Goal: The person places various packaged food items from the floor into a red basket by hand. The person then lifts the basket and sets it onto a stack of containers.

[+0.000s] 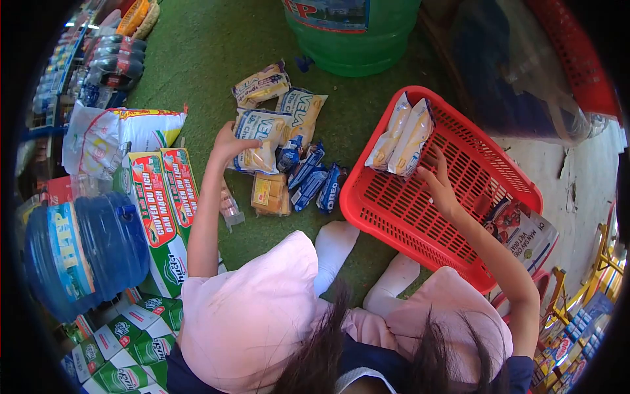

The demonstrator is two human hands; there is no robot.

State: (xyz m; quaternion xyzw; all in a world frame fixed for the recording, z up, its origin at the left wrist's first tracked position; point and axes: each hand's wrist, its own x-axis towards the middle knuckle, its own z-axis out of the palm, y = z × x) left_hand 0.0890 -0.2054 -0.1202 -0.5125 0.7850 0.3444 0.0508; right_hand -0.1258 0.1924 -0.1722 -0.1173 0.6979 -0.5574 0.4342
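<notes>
My left hand [231,144] is at the left edge of a VEVA packet [261,139], its thumb lying over the packet and its fingers partly hidden. Two more pale packets [302,113] lie behind that one on the green mat. Beside them are several blue Oreo packs [331,188] and a yellow-orange pack [270,194]. A red plastic basket [474,132] stands to the right, with two pale packets [410,136] side by side at its far left corner. Over the basket, my right hand [438,180] has its fingers apart, close to those packets, holding nothing.
A green water jug [354,46] stands beyond the mat's goods. On the left are a blue water jug [88,249], cartons [157,203] and shelved bottles [117,62]. A printed packet [522,230] lies at the basket's right end. My feet [336,246] are near the basket.
</notes>
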